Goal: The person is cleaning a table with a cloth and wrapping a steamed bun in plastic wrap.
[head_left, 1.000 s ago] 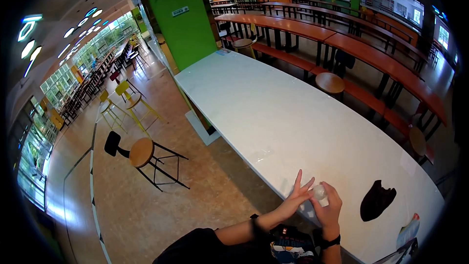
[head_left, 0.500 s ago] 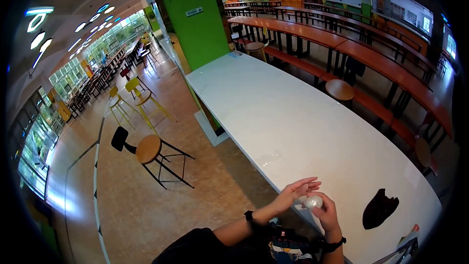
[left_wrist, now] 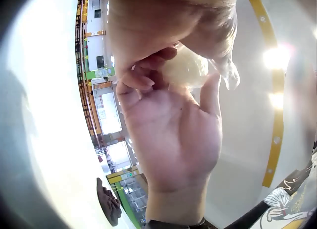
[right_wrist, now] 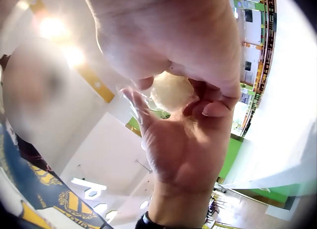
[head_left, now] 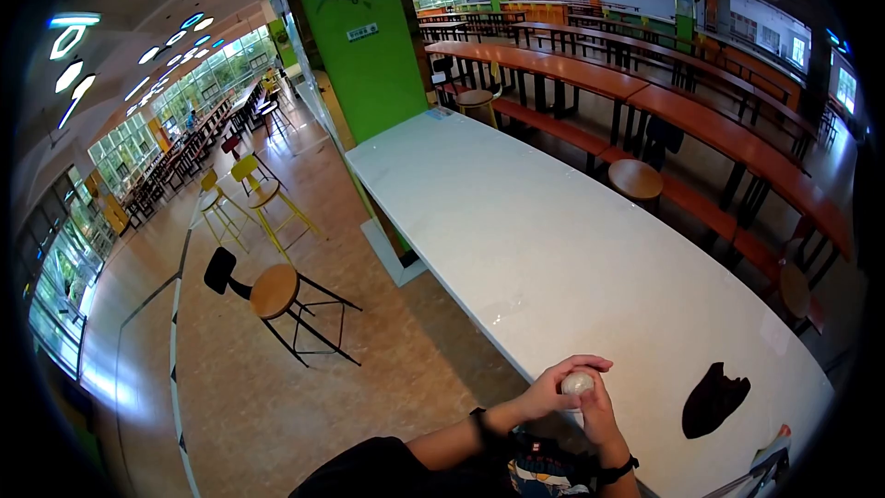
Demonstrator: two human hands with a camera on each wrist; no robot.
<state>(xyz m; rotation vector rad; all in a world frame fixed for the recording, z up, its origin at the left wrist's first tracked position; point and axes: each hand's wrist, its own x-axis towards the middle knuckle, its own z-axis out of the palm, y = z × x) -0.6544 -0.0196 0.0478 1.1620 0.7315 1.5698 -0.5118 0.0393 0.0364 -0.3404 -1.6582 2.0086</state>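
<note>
Both hands meet around a pale, whitish translucent ball (head_left: 578, 383) near the front edge of the white table (head_left: 516, 212). My left hand (head_left: 544, 394) curls round the ball from the left, its fingers arched over the far side. From the right, my right hand (head_left: 599, 417) holds the same ball, thumb against it. Between the palms the ball (right_wrist: 172, 92) looks creamy and rounded in the right wrist view. A crumpled bit of clear plastic film (left_wrist: 231, 75) sticks out by the left thumb in the left wrist view.
On the table to the right lies a dark, jagged-edged cloth-like piece (head_left: 715, 401). A colourful packet (head_left: 772, 443) sits near the right corner. A black stool (head_left: 275, 291) stands on the floor at left, and a green pillar (head_left: 373, 65) rises at the table's far end.
The left hand's fingers, spread apart a second ago, have closed round the ball. The ball and right hand have shifted slightly left and down in the head view.
</note>
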